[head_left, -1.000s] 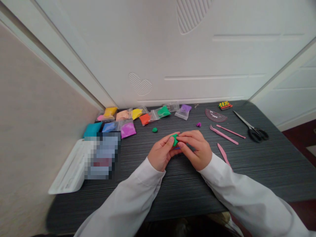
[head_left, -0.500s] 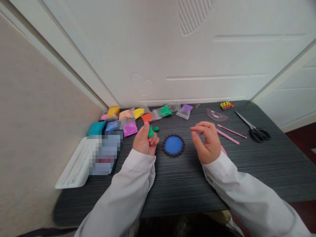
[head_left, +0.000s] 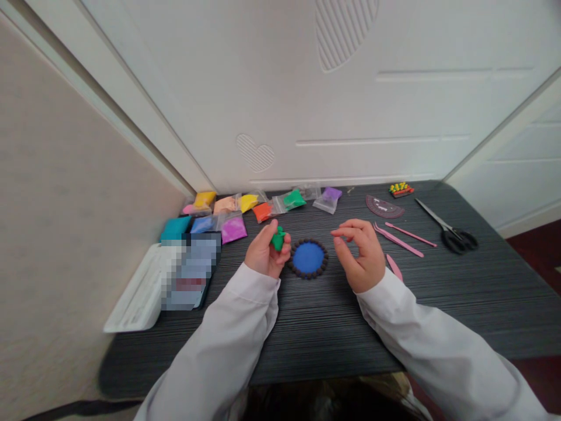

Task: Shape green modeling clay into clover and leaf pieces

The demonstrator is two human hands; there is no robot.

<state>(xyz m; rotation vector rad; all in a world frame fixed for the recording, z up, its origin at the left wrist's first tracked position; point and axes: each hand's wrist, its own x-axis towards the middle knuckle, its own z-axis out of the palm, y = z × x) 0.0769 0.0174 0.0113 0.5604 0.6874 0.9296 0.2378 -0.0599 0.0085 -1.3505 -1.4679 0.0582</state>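
My left hand [head_left: 268, 251] is closed around a lump of green modelling clay [head_left: 278, 240], which shows between thumb and fingers. It is just left of a blue clay disc [head_left: 308, 258] bordered by small dark brown balls [head_left: 325, 266], lying flat on the table. To the right of the disc, my right hand [head_left: 360, 254] is raised with its fingers curled. Its thumb and index fingertips come together in a pinch; whatever may be between them is too small to make out.
Bags of coloured clay, among them a green one [head_left: 294, 199] and a purple one [head_left: 328, 200], line the back. A white tray [head_left: 135, 286] and a blurred phone-like object [head_left: 193, 280] lie left. Pink tools [head_left: 400, 240], a protractor [head_left: 384, 207] and scissors [head_left: 447, 228] lie right.
My left hand has shifted right, closer to the disc, with the green clay. The small green piece on the table no longer shows separately. My right hand has moved slightly left.
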